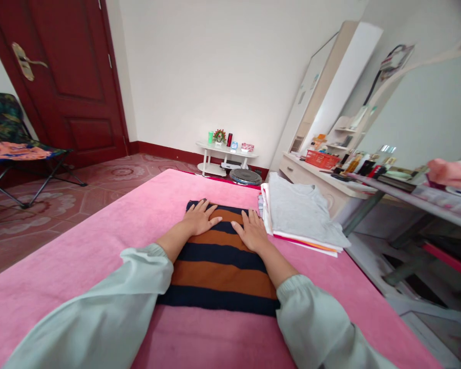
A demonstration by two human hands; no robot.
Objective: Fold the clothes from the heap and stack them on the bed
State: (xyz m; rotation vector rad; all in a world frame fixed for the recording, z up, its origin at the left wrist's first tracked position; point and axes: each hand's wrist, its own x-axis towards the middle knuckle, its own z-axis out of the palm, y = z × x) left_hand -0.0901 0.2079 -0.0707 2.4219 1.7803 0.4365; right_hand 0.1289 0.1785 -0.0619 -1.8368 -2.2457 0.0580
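A folded garment [223, 274] with navy and brown stripes lies flat on the pink bed cover [100, 246]. My left hand [200, 218] rests on its far left part, palm down with the fingers spread. On the far right part lies my right hand [251, 230], also flat with its fingers apart. Neither hand grips the cloth. Just right of the striped garment is a stack of folded clothes [303, 210], with a light grey one on top and white, red and orange edges showing beneath.
A low white table [226, 149] with small items stands beyond the bed. At the right are a dressing table [330, 179] with bottles and a red basket [321, 159], and a metal-legged table [426, 200]. A folding chair [19, 148] with orange cloth stands left, near the red door [69, 77].
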